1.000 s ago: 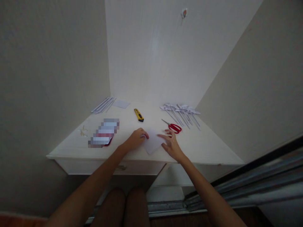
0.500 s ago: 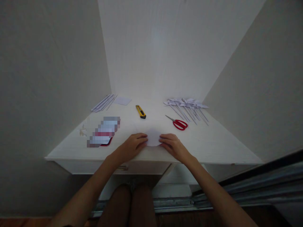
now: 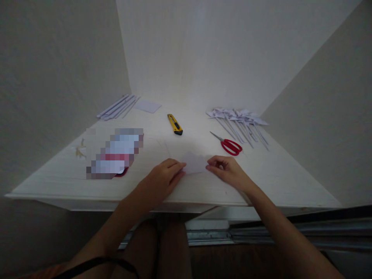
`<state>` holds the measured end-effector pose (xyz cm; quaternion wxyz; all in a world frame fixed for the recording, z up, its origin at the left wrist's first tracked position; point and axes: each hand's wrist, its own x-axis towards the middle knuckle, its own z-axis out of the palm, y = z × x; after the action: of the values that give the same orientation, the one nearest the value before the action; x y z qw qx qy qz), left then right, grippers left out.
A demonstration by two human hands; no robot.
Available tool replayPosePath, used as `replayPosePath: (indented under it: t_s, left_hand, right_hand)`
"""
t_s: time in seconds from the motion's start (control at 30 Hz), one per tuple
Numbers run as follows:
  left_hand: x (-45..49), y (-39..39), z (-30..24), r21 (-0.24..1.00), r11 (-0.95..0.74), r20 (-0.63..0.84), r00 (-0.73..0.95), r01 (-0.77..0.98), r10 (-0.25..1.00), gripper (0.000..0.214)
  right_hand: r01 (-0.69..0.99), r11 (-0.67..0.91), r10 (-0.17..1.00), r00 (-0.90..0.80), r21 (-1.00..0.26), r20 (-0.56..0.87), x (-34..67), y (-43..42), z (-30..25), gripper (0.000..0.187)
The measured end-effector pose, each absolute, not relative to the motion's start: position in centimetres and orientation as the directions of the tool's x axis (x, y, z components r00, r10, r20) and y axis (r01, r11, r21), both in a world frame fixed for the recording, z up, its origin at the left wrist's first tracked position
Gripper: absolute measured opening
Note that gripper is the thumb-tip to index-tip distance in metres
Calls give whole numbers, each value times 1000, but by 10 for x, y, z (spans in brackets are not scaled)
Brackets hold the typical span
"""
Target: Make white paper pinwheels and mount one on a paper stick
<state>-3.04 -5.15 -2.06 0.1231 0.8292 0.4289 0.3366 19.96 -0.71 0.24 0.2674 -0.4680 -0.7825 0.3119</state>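
A small white piece of paper (image 3: 194, 162) lies on the white table (image 3: 273, 174) near its front edge. My left hand (image 3: 164, 179) rests on the paper's left edge, fingers curled and pressed onto it. My right hand (image 3: 228, 171) pinches the paper's right edge with curled fingers. Both hands hold the sheet between them.
Red-handled scissors (image 3: 229, 145) lie just behind my right hand, and a yellow utility knife (image 3: 174, 124) lies mid-table. A pile of folded paper pieces on sticks (image 3: 240, 120) sits at back right. White strips (image 3: 116, 106) and a paper square (image 3: 147, 105) lie back left; a blurred-out item (image 3: 114, 155) lies left.
My right hand left the scissors side and closed on the paper's right edge. Both hands drew together on the sheet, which looks folded smaller. The view moved closer to the table.
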Motion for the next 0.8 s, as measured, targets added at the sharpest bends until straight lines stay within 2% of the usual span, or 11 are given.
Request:
replayPosePath:
  t_s: [0.27,0.4,0.5,0.63,0.8]
  left_hand:
    - [-22,-59,-14,510,-565,410,395,648,822,32]
    - [-17,-61,-14,555,-535,448,313,637,838,31]
    - [-16,-65,-15,564,-547,454,322,618,831,29]
    - [-18,-68,-18,505,-550,463,328,665,823,23]
    - [-20,-72,-20,379,-587,477,392,715,786,33]
  right_hand:
    - [582,453,833,-546,-675,89,194,9,17,15]
    - [589,473,825,-557,-655,95,190,21,13,16]
    - [586,498,807,-582,-639,95,189,25,7,22]
    - [597,564,772,-626,-571,109,187,29,6,21]
    - [610,586,770,-623,-534,133,185,35,8,20]
